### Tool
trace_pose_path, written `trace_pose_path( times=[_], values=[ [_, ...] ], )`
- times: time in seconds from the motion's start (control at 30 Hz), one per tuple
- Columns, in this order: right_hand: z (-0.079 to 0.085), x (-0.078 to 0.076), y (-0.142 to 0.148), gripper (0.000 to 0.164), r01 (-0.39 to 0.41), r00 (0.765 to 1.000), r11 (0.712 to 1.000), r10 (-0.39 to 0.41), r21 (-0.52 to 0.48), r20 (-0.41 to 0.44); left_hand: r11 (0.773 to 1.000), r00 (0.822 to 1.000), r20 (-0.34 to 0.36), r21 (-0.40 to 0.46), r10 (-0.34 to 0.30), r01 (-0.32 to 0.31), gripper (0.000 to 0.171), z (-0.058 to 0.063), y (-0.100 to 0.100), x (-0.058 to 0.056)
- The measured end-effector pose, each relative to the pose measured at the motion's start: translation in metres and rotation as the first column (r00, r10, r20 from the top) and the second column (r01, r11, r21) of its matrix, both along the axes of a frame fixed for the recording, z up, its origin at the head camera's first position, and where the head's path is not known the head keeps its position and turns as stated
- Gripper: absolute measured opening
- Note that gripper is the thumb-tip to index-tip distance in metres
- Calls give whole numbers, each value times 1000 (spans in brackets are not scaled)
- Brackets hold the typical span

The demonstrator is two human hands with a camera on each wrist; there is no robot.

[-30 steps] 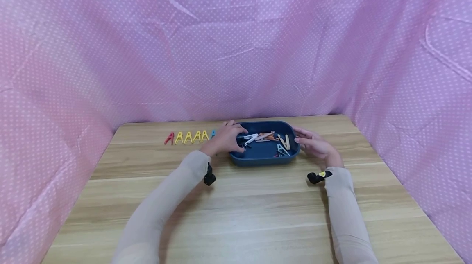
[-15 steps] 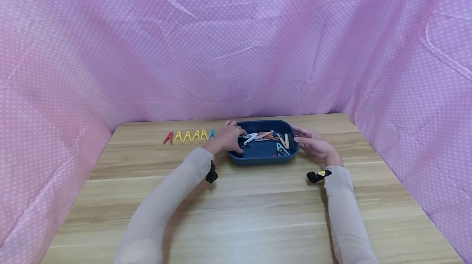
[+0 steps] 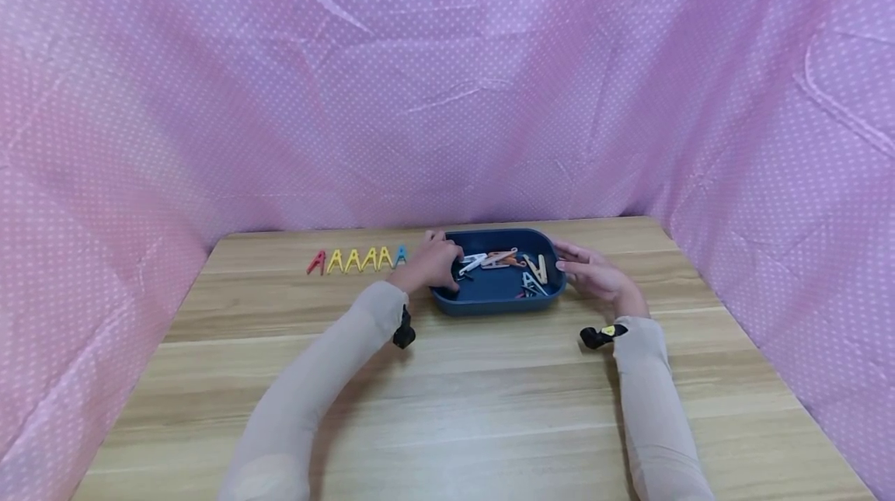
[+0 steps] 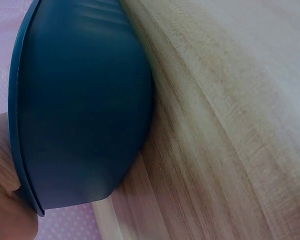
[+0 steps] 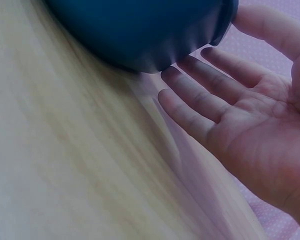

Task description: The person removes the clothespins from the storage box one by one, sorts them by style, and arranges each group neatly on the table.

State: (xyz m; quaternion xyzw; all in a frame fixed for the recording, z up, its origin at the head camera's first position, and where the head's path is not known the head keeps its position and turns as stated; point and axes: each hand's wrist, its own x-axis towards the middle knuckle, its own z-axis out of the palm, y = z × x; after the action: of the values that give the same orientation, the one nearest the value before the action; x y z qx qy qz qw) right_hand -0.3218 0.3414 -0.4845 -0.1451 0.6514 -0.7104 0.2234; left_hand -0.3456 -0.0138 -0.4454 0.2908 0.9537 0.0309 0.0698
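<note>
1. While the right hand (image 3: 594, 274) meets the right end of the dark blue tray (image 3: 496, 307), just right of the frame's centre, it seems placed there to steady the tray.
2. Over the tray's left rim, the left hand (image 3: 433, 262) reaches inside; entering from that end probably gives its fingers access without crossing the other clips.
3. Along the upper left of the table (image 3: 482, 415) run a red clip (image 3: 318, 260), four yellow clips (image 3: 353, 256) and a blue clip (image 3: 401, 254), evenly spaced, apparently so that each stands apart.
4. Inside the tray, a white clip (image 3: 473, 262) lies near the left hand, orange ones (image 3: 513, 259) near the middle, and a cream clip (image 3: 537, 269) towards the right end, all loosely jumbled.
5. As for pose, the left hand is arched, thumb and fingers parted around the tray's left end; whether they pinch a clip, I cannot tell.
6. In the right wrist view, the right hand's four fingers extend, slightly spread, towards the outer wall, its thumb at the rim; it grips nothing firmly.
7. The hands are well apart, at opposite ends.
</note>
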Motion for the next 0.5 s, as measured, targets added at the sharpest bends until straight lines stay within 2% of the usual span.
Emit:
trace_pose_path(
  times=[0.17, 0.5],
  values=[
    [0, 0, -1, 67, 3, 1000, 1000, -3, 1, -29, 1000, 1000, -2, -1, 6, -6, 57, 3, 0, 0],
    [-2, -1, -2, 67, 9, 1000, 1000, -9, -4, 7, 1000, 1000, -4, -21, -12, 12, 54, 1, 0, 2]
  ],
)
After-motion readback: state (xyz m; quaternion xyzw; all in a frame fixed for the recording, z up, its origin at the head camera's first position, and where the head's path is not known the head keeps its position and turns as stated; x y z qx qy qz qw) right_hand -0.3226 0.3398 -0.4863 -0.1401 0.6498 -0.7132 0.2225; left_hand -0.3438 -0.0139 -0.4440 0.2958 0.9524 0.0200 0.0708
